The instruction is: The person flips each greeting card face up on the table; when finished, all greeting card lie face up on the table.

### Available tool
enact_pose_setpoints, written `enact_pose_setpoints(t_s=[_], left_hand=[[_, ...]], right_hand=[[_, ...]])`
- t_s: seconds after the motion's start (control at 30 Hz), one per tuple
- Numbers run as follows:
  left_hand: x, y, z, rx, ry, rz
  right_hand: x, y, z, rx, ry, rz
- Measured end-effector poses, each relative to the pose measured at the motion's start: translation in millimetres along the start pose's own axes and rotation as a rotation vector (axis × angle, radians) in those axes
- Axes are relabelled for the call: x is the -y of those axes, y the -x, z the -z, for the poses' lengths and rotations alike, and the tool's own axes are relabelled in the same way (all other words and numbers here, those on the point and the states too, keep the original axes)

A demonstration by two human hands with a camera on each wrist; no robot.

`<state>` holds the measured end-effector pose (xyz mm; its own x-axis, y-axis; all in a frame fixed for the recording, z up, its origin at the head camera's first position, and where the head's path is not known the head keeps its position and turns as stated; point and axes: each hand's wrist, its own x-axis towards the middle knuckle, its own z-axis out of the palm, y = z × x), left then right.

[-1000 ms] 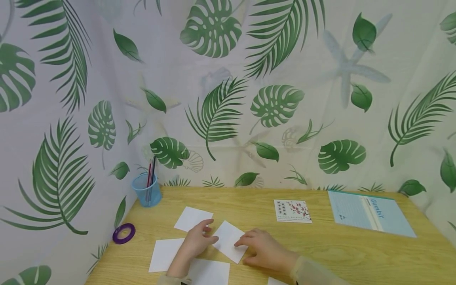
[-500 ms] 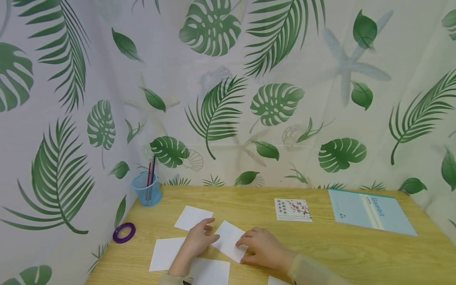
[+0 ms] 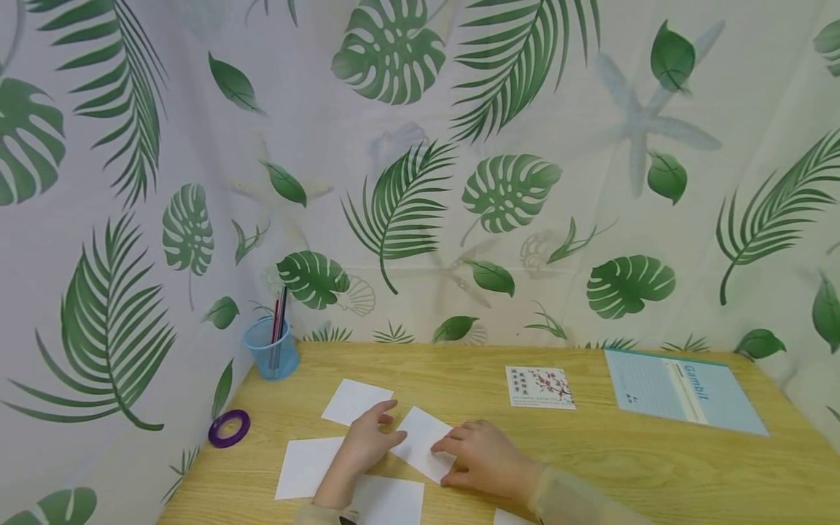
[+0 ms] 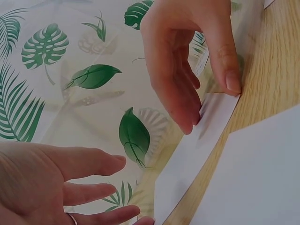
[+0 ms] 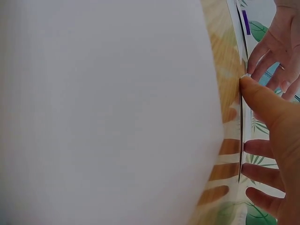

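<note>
A plain white card [image 3: 421,440] lies turned on the wooden table between the two hands. My right hand [image 3: 491,464] bends over its right corner, thumb at the edge and fingertips on the paper; in the left wrist view thumb and fingers span that corner of the card [image 4: 185,164]. To the card's left, my left hand [image 3: 367,446] has loosely bent fingers and a thumb close to the card's left corner, holding nothing. White cards lie around the left hand: one behind [image 3: 353,401], one to the left [image 3: 305,467] and one in front [image 3: 390,503].
A purple ring [image 3: 229,429] and a blue mesh pen cup [image 3: 272,350] stand at the table's left side. Behind, a flower-printed card [image 3: 539,388] and a pale blue notebook [image 3: 689,394] lie at right. Another white card's corner [image 3: 510,518] shows at the front edge.
</note>
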<state>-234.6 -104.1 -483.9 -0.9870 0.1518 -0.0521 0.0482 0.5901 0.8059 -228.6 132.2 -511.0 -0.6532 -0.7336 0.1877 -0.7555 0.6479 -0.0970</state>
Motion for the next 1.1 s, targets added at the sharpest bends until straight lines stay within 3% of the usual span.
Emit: enact_pose_setpoints(t_s=[0.27,0.63,1.1], left_hand=[[-1.0,0.7,0.0,-0.016,0.006,0.006],[1.4,-1.3,-1.8,-0.024,0.015,0.018],[2.4,1.5,1.7,-0.034,0.053,0.018]], right_hand=[[3,-0.1,4,0.016,0.030,0.014],[5,1.5,11,0.030,-0.015,-0.005],[0,4.7,4,0.016,-0.062,0.014]])
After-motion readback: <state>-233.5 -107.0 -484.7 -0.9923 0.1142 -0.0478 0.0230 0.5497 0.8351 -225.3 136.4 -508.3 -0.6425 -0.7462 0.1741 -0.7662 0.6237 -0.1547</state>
